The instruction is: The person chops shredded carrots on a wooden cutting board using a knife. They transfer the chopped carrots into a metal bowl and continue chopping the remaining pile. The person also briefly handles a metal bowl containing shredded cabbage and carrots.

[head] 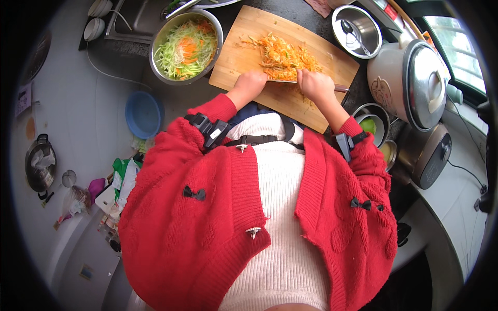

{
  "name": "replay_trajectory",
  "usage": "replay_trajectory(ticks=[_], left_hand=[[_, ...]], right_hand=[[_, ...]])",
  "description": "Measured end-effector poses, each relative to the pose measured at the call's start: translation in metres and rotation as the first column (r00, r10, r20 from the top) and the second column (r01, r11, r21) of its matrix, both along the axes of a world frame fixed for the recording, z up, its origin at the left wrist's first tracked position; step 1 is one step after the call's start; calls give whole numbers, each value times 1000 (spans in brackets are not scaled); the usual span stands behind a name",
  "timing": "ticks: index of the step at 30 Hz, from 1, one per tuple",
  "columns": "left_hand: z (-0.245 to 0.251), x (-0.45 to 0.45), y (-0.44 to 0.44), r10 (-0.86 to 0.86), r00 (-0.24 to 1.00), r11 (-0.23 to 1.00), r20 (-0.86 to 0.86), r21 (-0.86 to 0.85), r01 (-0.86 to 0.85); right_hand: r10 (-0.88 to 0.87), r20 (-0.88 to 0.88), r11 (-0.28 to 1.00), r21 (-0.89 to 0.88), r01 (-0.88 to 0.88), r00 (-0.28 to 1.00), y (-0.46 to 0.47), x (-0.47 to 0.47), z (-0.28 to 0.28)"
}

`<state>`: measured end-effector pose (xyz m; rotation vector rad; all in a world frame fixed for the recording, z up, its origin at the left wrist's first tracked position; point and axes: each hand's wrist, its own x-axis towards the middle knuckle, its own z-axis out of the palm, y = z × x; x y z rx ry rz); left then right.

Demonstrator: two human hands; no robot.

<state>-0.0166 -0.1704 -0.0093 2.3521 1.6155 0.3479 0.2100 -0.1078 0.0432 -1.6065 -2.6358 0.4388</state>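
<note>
A knife [283, 81] lies across the near part of a wooden cutting board [238, 50], its blade along the front of a pile of shredded carrot [286, 56] with a few pale green shreds. My left hand [251, 84] is closed on the blade's left end. At the other side, my right hand [316, 85] is closed on the knife, and its brown handle sticks out to the right. Fingers hide much of the blade. Left of the board stands a steel bowl [153, 64] of green and orange shreds.
A steel bowl [357, 29] with spoons and a rice cooker [408, 83] stand to the right. Nearer are smaller bowls [371, 122] and another appliance [420, 155]. A sink [136, 19] is at the upper left; a blue basin [144, 114] is below it.
</note>
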Motion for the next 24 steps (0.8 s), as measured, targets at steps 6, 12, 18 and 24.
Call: replay_trajectory(ticks=[6,12,18,24], left_hand=[[-5,0,-7,82,990,996,114,13,-84],[-6,-4,-5,92,995,995,21,-32,-92],[-4,-2,-1,84,996,996,-22,-6,-85],[4,-8,12,164,986,983,25,-91,-161]], right_hand=[[79,9,997,-9,-79,997,2,-4,14],[44,30,998,-38,-43,999,14,-13,14],[37,86,996,-89,-29,996,27,-18,14],[116,14,992,47,-116,993,46,-26,7]])
